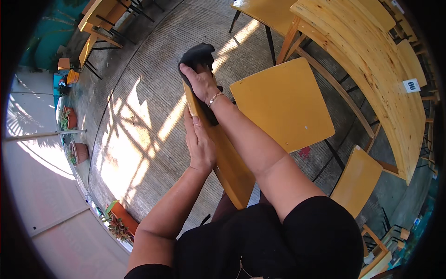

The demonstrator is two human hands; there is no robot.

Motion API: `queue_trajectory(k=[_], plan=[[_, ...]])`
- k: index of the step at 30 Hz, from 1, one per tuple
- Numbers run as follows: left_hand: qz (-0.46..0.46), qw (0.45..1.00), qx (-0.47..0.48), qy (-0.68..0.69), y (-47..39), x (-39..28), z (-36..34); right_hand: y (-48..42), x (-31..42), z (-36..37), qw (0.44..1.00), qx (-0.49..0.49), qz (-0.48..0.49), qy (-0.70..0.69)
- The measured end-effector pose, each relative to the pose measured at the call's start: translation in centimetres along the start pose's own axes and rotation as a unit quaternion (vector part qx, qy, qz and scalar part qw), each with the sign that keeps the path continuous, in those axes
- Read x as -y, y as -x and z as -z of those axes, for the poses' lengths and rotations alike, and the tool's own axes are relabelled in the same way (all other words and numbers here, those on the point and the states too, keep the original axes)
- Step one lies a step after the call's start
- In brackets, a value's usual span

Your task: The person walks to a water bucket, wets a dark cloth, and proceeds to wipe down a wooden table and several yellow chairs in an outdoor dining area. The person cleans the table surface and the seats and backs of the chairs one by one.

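Observation:
A yellow wooden chair backrest (231, 167) stands edge-up in front of my torso, running away from me. My left hand (200, 139) grips it from the left side, with the thumb along its top edge. At its far end my right hand (200, 82), with a bracelet at the wrist, holds a black cloth (197, 54) against the wood. Part of the cloth lies along the right face, partly behind my right wrist. Just right of my forearm is a yellow wooden chair seat (282, 104); how it joins the backrest is hidden.
A long pine table (379, 87) with a number card (412, 85) curves along the right. Another yellow chair (357, 181) stands at lower right, and a yellow table (264, 12) at the top. Potted plants (79, 153) line the left wall. The grooved concrete floor (163, 87) bears sunlit patches.

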State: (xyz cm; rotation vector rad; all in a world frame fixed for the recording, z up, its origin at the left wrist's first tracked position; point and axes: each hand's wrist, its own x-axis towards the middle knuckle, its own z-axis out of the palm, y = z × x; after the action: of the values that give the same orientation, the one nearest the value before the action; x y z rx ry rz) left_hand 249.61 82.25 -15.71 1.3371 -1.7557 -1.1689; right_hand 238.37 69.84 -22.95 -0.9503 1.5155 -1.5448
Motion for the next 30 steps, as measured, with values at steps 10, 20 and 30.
queue_trajectory(k=[10,20,30], plan=[[-0.041,0.996,0.013,0.079,-0.3,1.6,0.0,11.4,-8.4,4.2,0.947,0.154,-0.082,0.270],[-0.017,0.987,0.061,0.150,0.0,1.5,0.2,28.5,1.8,7.1,0.969,0.122,-0.215,0.008],[-0.020,0.954,0.080,0.289,0.1,1.6,-0.2,-2.0,6.1,1.1,0.968,0.074,-0.153,0.184]])
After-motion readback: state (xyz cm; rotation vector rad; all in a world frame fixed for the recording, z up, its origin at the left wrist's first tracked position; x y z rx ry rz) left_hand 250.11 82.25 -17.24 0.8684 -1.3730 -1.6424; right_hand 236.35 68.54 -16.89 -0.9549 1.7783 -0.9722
